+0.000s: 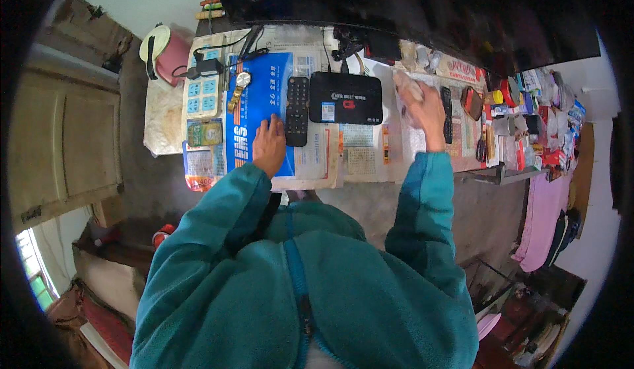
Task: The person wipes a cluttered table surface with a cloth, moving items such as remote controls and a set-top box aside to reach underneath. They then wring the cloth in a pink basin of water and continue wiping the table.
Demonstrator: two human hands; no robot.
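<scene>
My left hand (270,144) rests palm down on a blue mailing envelope (267,71), its fingers just left of a black remote control (297,112). Right of that remote lies a black set-top box (345,96) with a small label on top. My right hand (425,109) is closed around a pale crumpled cloth or tissue (407,84), blurred, over the paper-covered table. A second black remote control (447,114) lies just right of this hand. On the envelope's upper left is a gold-coloured wristwatch (239,91).
A power strip (202,96) with a black adapter (207,67) lies at the left, near a pink lidded container (171,54). Cables run behind the box, below a large dark screen (396,2). Packets and small containers crowd the right end beside a red tin (509,90).
</scene>
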